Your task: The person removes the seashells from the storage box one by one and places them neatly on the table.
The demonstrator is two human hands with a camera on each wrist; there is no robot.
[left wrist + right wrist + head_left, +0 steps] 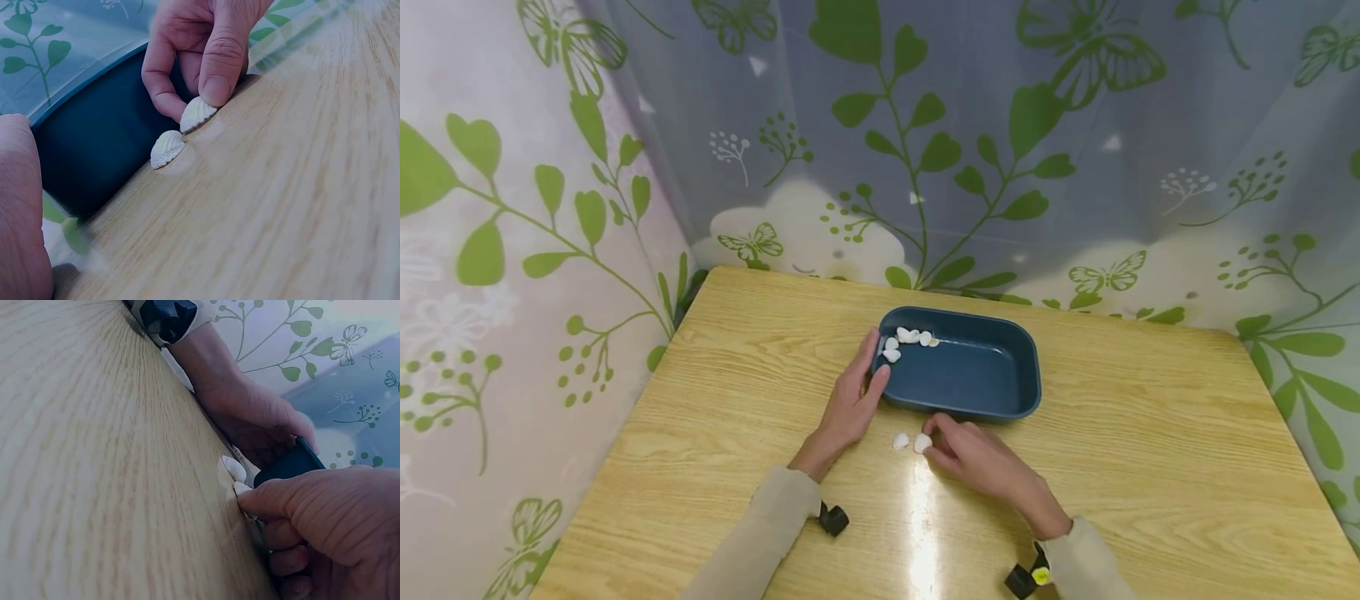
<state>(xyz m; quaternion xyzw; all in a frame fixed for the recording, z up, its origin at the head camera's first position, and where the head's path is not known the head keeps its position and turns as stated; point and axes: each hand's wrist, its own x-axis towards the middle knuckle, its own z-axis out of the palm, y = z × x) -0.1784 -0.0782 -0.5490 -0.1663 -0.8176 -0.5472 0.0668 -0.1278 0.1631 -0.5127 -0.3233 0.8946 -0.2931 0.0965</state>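
My left hand [850, 404] holds the left end of a dark blue plastic basin [962, 410], thumb at the front corner and fingers along the outer side. Just in front of the basin, my right hand [981, 457] pinches a white ribbed seashell [197, 115] between thumb and index finger, down at the tabletop. A second white seashell [167, 150] lies on the wood beside it, to the left in the head view. Inside the basin, several white shells [908, 336] are gathered along the left end and far left corner.
The wooden table [760, 358] meets a patterned curtain [955, 167] at the back and another on the left. Black wrist cameras, one by the left cuff [833, 519] and one by the right cuff [1021, 581], hang close over the tabletop.
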